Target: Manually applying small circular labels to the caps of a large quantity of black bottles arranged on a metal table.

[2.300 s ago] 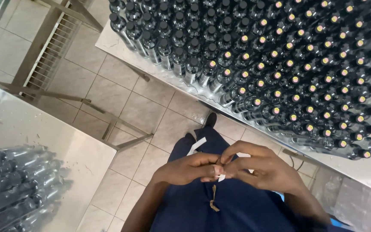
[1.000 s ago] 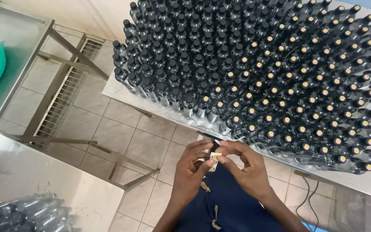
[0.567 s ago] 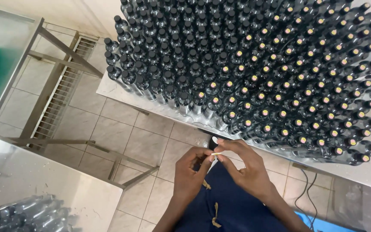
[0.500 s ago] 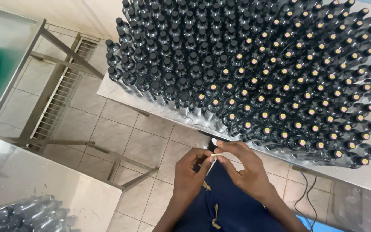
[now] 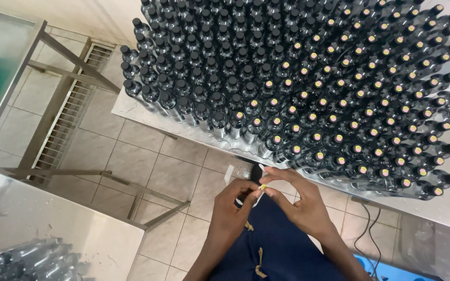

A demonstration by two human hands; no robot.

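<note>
One view only, worn on the head, looking steeply down over the person's own front. Close to the left hand [image 5: 231,208] and right hand [image 5: 299,205] at lower centre, above dark blue trousers [image 5: 277,250]. Farther ahead, across the upper frame, packed rows of dark capped bottles [image 5: 308,78] on a shiny steel table [image 5: 131,106]. Beige tiled floor [image 5: 147,166] far below, at left.
</note>
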